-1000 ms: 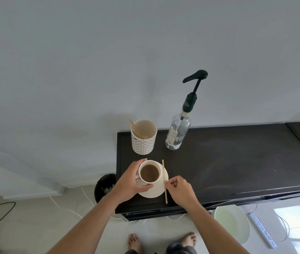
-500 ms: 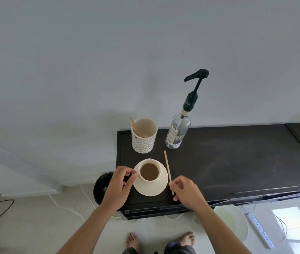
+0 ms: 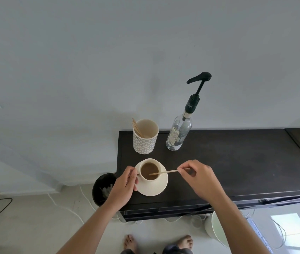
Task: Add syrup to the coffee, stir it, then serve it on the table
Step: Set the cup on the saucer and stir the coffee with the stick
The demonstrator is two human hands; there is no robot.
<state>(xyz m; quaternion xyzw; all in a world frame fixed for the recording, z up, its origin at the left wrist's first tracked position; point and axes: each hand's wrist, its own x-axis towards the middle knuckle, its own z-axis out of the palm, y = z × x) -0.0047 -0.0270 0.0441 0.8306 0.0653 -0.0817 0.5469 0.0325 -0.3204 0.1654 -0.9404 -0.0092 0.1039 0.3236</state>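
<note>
- Plainly, the right hand point(image 3: 198, 177) pinches a wooden stirrer point(image 3: 163, 172) by its end, tip dipped in the coffee cup point(image 3: 150, 171) — ready to stir.
- The left hand point(image 3: 125, 186) closes on the cup's handle, seemingly steadying it on its saucer point(image 3: 154, 187) atop the dark table point(image 3: 237, 162).

Cup point(image 3: 150, 171) on saucer point(image 3: 153, 186), before holder point(image 3: 145, 136) and bottle point(image 3: 179, 133).

Patterned cup point(image 3: 145, 139) and syrup bottle point(image 3: 179, 133) block behind saucer point(image 3: 156, 187).
</note>
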